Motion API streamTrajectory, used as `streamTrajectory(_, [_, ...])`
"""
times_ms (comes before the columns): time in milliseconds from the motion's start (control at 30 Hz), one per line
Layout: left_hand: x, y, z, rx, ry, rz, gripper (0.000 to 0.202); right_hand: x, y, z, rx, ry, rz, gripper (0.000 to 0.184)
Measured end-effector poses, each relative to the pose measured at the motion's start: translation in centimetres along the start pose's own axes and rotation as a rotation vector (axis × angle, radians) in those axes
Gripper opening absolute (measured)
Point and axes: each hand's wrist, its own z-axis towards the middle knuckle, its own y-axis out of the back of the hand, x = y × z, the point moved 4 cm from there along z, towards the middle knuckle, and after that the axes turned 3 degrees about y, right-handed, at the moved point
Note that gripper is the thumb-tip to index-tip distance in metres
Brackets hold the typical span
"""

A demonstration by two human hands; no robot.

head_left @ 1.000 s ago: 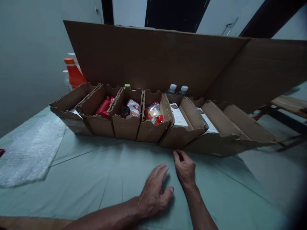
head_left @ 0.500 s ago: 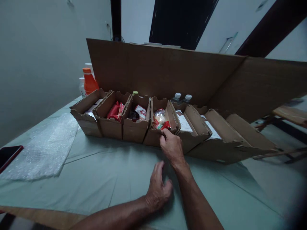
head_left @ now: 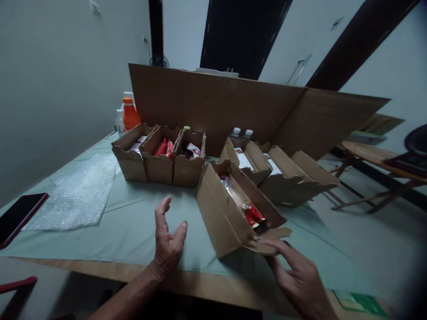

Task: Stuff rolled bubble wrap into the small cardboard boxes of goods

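The person's right hand (head_left: 298, 271) is closed on the torn front lip of a long, open-topped brown cardboard bin (head_left: 220, 213); the left hand (head_left: 168, 244) is empty, half open with fingers and thumb curved upward, near the bin's left side. The bin sits askew, its gripped end close to the worktop's front edge; whether its base rests flat cannot be told. Inside lies a shiny red plastic packet (head_left: 254, 215). Behind and to the left, three similar brown cardboard bins (head_left: 158, 172) stand side by side; more light-brown cardboard bins (head_left: 283, 193) stand toward the right edge. A sheet of clear bubble wrap (head_left: 80, 195) lies toward the left edge of the green-cloth-covered worktop (head_left: 140, 213), beside a black, red-edged phone (head_left: 22, 218). An orange plastic bottle (head_left: 131, 118) stands at the far left corner.
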Motion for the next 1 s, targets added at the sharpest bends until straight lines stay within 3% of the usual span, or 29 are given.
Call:
streamTrajectory(67, [0.3, 0.2, -0.3, 0.045, 0.023, -0.002, 0.066, -2.2, 2.9, -3.6, -0.137, -0.22, -0.029, 0.027])
streamTrajectory(133, [0.4, -0.6, -0.6, 0.125, 0.045, -0.022, 0.071, -4.1, 4.6, -7.3, -0.256, -0.444, -0.028, 0.051])
streamTrajectory(200, [0.5, -2.2, -1.1, 0.237, 0.076, -0.055, 0.076, -5.1, 4.6, -10.2, -0.277, -0.58, -0.003, 0.071])
streamTrajectory(300, [1.1, -4.8, -2.3, 0.432, 0.163, -0.108, 0.079, -4.8, 2.3, -11.9, -0.164, -0.638, -0.004, 0.07])
streamTrajectory(400, [2.1, -6.2, -3.4, 0.496, 0.238, -0.135, 0.08, -3.7, -0.6, -10.2, -0.085, -0.63, 0.01, 0.058])
streamTrajectory(500, [3.3, -5.8, -3.3, 0.397, 0.271, -0.121, 0.08, -3.1, -2.8, -5.8, -0.073, -0.57, 0.049, 0.05])
streamTrajectory(600, [4.5, -4.4, -1.6, 0.28, 0.297, -0.103, 0.082, -3.9, -5.2, -0.9, -0.06, -0.473, 0.151, 0.047])
streamTrajectory(700, [5.7, -3.4, 0.9, 0.258, 0.305, -0.093, 0.082, -5.7, -8.1, 2.0, -0.067, -0.443, 0.257, 0.048])
streamTrajectory(867, [7.5, -3.0, 3.0, 0.371, 0.388, -0.057, 0.057, -7.3, -12.0, 1.3, -0.048, -0.484, 0.27, 0.047])
streamTrajectory(1000, [7.6, -3.0, 3.0, 0.327, 0.332, 0.037, 0.044, -7.7, -13.0, 0.4, -0.041, -0.484, 0.246, 0.044])
